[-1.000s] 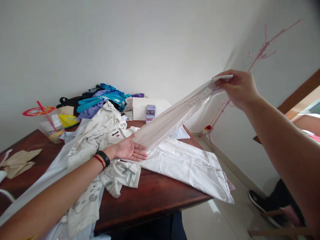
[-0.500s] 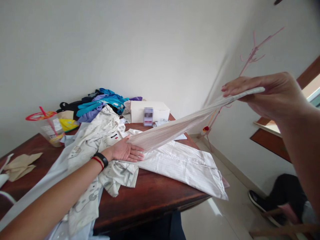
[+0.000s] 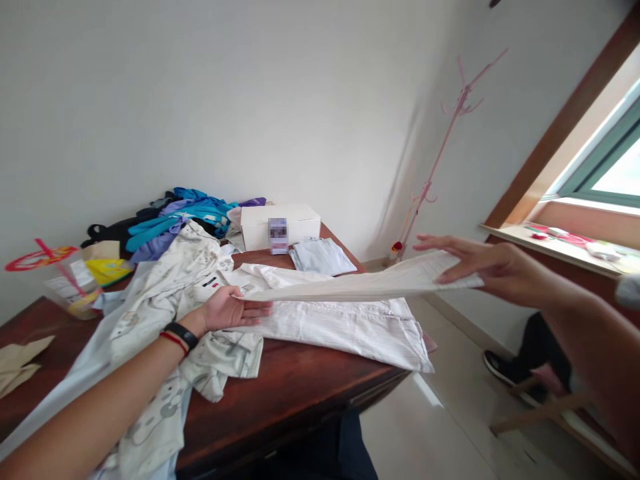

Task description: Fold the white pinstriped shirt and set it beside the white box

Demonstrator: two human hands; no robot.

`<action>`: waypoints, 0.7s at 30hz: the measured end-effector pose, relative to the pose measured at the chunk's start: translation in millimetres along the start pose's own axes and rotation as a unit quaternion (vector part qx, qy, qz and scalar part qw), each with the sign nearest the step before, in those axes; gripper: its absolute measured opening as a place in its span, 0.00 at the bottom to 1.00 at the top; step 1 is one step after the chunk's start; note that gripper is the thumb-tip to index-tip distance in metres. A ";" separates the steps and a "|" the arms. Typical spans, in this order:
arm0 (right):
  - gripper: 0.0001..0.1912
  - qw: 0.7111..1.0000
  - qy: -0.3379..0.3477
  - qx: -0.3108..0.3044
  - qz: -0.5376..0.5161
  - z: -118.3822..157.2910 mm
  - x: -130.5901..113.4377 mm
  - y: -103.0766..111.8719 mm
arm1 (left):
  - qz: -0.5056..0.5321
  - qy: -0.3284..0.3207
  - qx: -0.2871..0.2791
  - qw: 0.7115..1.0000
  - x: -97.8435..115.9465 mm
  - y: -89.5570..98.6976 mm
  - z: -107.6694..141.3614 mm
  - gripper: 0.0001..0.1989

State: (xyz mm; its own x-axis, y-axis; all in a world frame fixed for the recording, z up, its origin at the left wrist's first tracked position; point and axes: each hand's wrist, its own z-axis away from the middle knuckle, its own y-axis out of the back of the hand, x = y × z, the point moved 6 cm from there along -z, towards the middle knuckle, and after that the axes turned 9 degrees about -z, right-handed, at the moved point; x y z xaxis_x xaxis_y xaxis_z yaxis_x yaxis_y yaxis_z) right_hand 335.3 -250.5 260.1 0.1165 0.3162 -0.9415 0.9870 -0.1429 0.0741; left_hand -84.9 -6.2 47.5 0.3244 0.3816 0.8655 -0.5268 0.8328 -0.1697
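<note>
A white shirt (image 3: 345, 327) with thin stripes lies across the table, its right end reaching past the edge. A dark label marks it near the collar. My right hand (image 3: 480, 263) pinches the end of a long flap of this shirt between thumb and fingers, holding it stretched above the rest, beyond the table's right edge. At the flap's other end, my left hand (image 3: 233, 310) lies palm up against the cloth with its fingers stretched out. Under and beside my left forearm spreads a cream printed garment (image 3: 160, 393).
A heap of blue, purple and black clothes (image 3: 180, 217) stands by the wall, beside a white box (image 3: 305, 223). A plastic cup with a straw (image 3: 75, 287) is at left. A pink coat rack (image 3: 435, 167) and a person's shoe (image 3: 500, 370) are at right.
My right hand has lowered, bringing the raised flap from a steep slant to nearly level. My left hand keeps its place on the shirt. The view has turned right, showing more window.
</note>
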 end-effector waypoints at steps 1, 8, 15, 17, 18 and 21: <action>0.17 0.999 -0.027 0.012 -0.027 15.0 24.3 5.0 | 0.012 0.002 0.000 1.000 -1.4 0.3 -2.0 0.33; 0.10 0.988 -0.048 -0.033 0.141 110.9 163.4 -0.7 | 0.042 -0.016 0.028 0.999 -13.8 18.2 -15.0 0.30; 0.17 0.980 -0.068 -0.002 0.188 132.9 198.0 -3.0 | 0.058 -0.052 0.037 0.996 -11.0 19.7 -13.6 0.33; 0.18 0.980 -0.077 0.001 0.185 132.3 195.8 -1.4 | 0.104 -0.048 0.054 0.992 -8.8 17.2 -11.0 0.31; 0.19 0.980 -0.077 0.015 0.184 131.0 194.4 0.5 | 0.128 -0.043 0.067 0.989 -8.3 15.7 -9.8 0.28; 0.23 0.965 -0.105 0.084 0.223 123.5 197.1 8.4 | 0.185 -0.040 0.122 0.974 -8.5 11.7 -6.3 0.18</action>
State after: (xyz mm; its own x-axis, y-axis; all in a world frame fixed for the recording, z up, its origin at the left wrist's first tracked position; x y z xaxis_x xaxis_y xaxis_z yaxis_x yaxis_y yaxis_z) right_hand 352.8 -305.3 34.5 0.4832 -0.0071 -0.8755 0.8098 -0.3765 0.4499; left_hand -88.8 2.8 35.1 0.0196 0.5976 0.8015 -0.7711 0.5194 -0.3684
